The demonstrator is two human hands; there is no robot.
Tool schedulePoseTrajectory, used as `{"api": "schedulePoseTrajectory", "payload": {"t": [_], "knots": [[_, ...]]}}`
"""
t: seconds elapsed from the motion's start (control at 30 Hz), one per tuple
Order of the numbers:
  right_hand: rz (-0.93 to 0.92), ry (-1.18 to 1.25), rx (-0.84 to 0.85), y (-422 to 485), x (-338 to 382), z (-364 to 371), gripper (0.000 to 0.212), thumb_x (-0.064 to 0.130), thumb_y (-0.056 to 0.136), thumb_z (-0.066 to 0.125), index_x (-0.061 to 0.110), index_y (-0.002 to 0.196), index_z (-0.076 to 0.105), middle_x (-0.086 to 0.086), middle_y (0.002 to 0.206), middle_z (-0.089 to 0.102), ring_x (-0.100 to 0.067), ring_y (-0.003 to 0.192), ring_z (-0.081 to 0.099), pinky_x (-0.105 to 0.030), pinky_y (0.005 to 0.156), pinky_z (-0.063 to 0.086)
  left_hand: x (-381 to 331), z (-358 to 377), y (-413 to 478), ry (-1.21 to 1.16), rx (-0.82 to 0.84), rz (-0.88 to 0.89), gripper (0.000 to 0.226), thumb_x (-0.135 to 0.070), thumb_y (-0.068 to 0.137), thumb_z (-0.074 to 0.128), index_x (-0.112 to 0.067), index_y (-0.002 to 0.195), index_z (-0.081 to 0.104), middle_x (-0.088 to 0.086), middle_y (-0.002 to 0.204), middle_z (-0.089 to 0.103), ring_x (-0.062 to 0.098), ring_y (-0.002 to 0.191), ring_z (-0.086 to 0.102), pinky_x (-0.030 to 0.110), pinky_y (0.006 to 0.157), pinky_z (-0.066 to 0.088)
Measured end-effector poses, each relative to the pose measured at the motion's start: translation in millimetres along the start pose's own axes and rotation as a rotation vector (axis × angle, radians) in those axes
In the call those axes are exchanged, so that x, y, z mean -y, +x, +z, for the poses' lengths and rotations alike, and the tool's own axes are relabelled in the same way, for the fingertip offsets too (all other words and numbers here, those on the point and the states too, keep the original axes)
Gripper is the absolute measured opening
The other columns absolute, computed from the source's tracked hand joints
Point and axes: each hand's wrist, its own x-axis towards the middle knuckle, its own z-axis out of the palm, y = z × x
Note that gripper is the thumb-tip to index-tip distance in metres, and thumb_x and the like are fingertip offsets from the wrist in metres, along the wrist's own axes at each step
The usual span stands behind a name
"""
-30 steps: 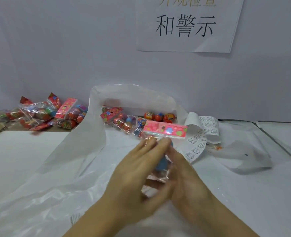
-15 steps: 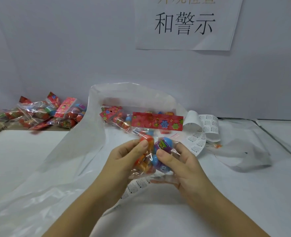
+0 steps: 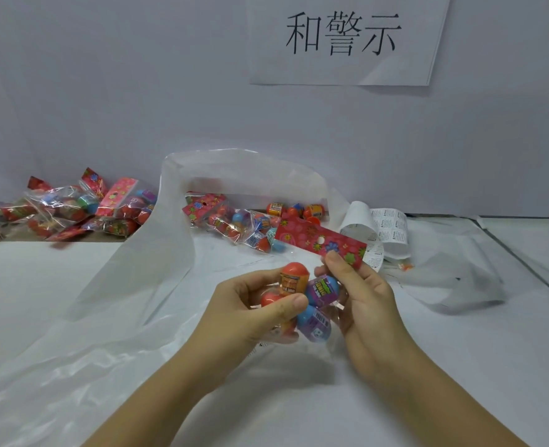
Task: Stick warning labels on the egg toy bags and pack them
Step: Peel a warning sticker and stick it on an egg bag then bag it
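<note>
Between both hands I hold a clear egg toy bag (image 3: 308,295) with orange and blue-purple eggs and a red flowered header card. My left hand (image 3: 250,311) grips its left side, thumb across an orange egg. My right hand (image 3: 363,298) holds the right side, thumb on the header card's lower edge. A curled strip of white warning labels (image 3: 386,230) lies behind my right hand. A big clear packing bag (image 3: 157,262) stands open in the middle with several egg toy bags (image 3: 234,224) in its mouth.
A pile of egg toy bags (image 3: 73,208) lies at the far left by the wall. Crumpled clear plastic (image 3: 460,279) lies on the white table at the right. A paper sign (image 3: 344,37) hangs on the wall.
The bag has been turned so the eggs face me and its header card tilts down to the right. My right thumb has moved up onto the card; my left thumb now lies across the orange egg.
</note>
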Motion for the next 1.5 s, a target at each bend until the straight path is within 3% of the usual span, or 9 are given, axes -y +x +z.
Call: {"api": "schedulePoseTrajectory", "payload": {"t": [0.37, 0.53, 0.67, 0.77, 0.97, 1.07, 1.27, 1.43, 1.5], "knots": [[-0.026, -0.052, -0.018, 13, 5, -9, 0.015, 0.031, 0.071, 0.073, 0.016, 0.076, 0.072, 0.000, 0.068, 0.070, -0.012, 0.055, 0.067, -0.023, 0.044, 0.049, 2, -4, 0, 0.030, -0.022, 0.061, 0.035, -0.049, 0.062, 0.072, -0.031, 0.091, 0.079, 0.003, 0.095, 0.077, 0.020, 0.084, 0.074, 0.031, 0.064, 0.061], [0.007, -0.252, -0.109, 37, 28, -41, 0.011, 0.023, 0.083, 0.072, 0.013, 0.083, 0.068, -0.002, 0.067, 0.070, -0.012, 0.054, 0.065, -0.025, 0.048, 0.050, 3, -20, 1, 0.712, -0.294, 0.253, 0.037, -0.064, 0.076, 0.056, -0.050, 0.110, 0.062, -0.022, 0.116, 0.064, 0.000, 0.108, 0.060, 0.023, 0.088, 0.050], [0.042, -0.513, 0.005, 44, 35, -58, 0.010, 0.021, 0.082, 0.074, 0.014, 0.087, 0.070, 0.000, 0.071, 0.074, -0.012, 0.057, 0.069, -0.021, 0.043, 0.050, -10, -42, 6, 1.135, -0.198, -0.111, 0.082, -0.067, 0.070, 0.069, -0.038, 0.141, 0.040, -0.007, 0.148, 0.038, 0.016, 0.133, 0.040, 0.040, 0.108, 0.039], [0.059, -0.583, 0.049, 45, 36, -62, 0.011, 0.020, 0.081, 0.074, 0.015, 0.091, 0.071, 0.000, 0.074, 0.075, -0.012, 0.059, 0.071, -0.019, 0.043, 0.048, -19, -57, 8, 1.298, -0.036, -0.301, 0.091, -0.068, 0.063, 0.075, -0.036, 0.140, 0.037, -0.004, 0.135, 0.041, 0.017, 0.125, 0.039, 0.037, 0.105, 0.040], [0.011, -0.614, -0.017, 51, 29, -63, 0.031, 0.021, 0.078, 0.078, 0.011, 0.106, 0.069, -0.006, 0.088, 0.076, -0.022, 0.072, 0.073, -0.031, 0.061, 0.055, -31, -77, 0, 1.248, 0.097, -0.457, 0.086, -0.057, 0.041, 0.086, -0.045, 0.115, 0.044, -0.021, 0.110, 0.050, 0.001, 0.094, 0.056, 0.023, 0.077, 0.052], [-0.057, -0.623, -0.071, 51, 28, -62, 0.040, 0.020, 0.079, 0.077, 0.016, 0.115, 0.062, -0.006, 0.099, 0.072, -0.016, 0.072, 0.072, -0.024, 0.053, 0.053, -29, -81, 0, 1.215, 0.037, -0.446, 0.070, -0.052, 0.044, 0.091, -0.036, 0.102, 0.055, -0.014, 0.095, 0.063, 0.004, 0.081, 0.062, 0.021, 0.064, 0.049], [-0.230, -0.732, -0.094, 48, 37, -62, 0.051, 0.017, 0.075, 0.079, 0.029, 0.120, 0.056, -0.004, 0.114, 0.067, -0.016, 0.092, 0.066, -0.016, 0.047, 0.050, -28, -85, 7, 0.731, 0.071, -0.291, 0.042, -0.028, 0.056, 0.094, -0.011, 0.089, 0.073, 0.010, 0.082, 0.073, 0.022, 0.072, 0.071, 0.033, 0.067, 0.057], [-0.589, -0.905, -0.284, 33, 36, -51, 0.051, 0.018, 0.078, 0.079, 0.030, 0.121, 0.056, 0.003, 0.119, 0.060, -0.015, 0.099, 0.056, -0.026, 0.078, 0.048, -21, -67, 9, 0.345, -0.076, -0.218, 0.047, -0.020, 0.058, 0.088, -0.007, 0.099, 0.070, 0.014, 0.088, 0.076, 0.030, 0.078, 0.075, 0.038, 0.067, 0.062], [-0.663, -0.801, -0.162, 19, 31, -34, 0.042, 0.021, 0.074, 0.081, 0.037, 0.106, 0.059, 0.008, 0.107, 0.062, -0.004, 0.089, 0.057, -0.019, 0.074, 0.048, -15, -55, 10, 0.238, -0.129, -0.163, 0.055, -0.027, 0.050, 0.086, -0.004, 0.097, 0.069, 0.017, 0.088, 0.075, 0.029, 0.075, 0.073, 0.035, 0.065, 0.061]]}}
